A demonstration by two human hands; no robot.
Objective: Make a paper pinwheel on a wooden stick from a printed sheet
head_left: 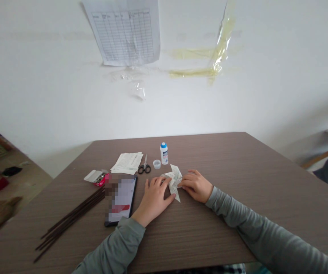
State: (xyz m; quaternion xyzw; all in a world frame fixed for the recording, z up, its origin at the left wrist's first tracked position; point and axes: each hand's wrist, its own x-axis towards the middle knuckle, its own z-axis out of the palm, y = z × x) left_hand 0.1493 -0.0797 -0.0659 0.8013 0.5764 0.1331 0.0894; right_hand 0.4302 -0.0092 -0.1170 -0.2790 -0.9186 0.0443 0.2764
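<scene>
Paper pinwheel (175, 181), one, between two hands (155, 197)

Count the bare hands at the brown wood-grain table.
2: the grey-sleeved left hand, touching the left side of the pointed, folded white printed paper; the grey-sleeved right hand, at its right edge.

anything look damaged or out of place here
Yes, on the wall: the yellowed tape right of the printed sheet looks crumpled and partly peeled, holding no visible paper. Nothing on the table looks spilled.
</scene>
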